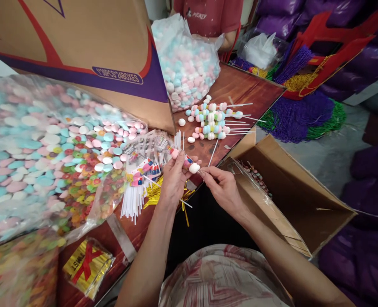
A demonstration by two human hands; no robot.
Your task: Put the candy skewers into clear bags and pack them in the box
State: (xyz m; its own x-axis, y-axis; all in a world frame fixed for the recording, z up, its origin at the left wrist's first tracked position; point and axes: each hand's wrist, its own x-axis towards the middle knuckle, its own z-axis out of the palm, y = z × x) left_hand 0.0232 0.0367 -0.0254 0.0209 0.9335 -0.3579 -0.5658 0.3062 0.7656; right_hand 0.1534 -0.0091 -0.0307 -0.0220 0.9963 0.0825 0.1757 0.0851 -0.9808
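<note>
In my left hand (pixel 174 177) is a marshmallow candy skewer (pixel 194 168), partly inside a printed clear sleeve, with a white marshmallow at its near end. The fingers wrap around it and hide its middle. My right hand (pixel 222 185) pinches close beside that white marshmallow; what lies between its fingertips is too small to make out. Under and left of my left hand are printed clear sleeves (pixel 144 149), a bundle of white sticks (pixel 133 202) and gold twist ties (pixel 155 194). Finished-looking candy skewers (pixel 211 119) lie piled beyond my hands, their sticks pointing right.
A big bag of marshmallows and gummy rings (pixel 48 140) covers the left side. Behind stand a large carton (pixel 89 47) and another marshmallow bag (pixel 191 59), with a person in a red shirt (pixel 208 17) beyond. An open cardboard box (pixel 291 192) sits below the table edge (pixel 255 89).
</note>
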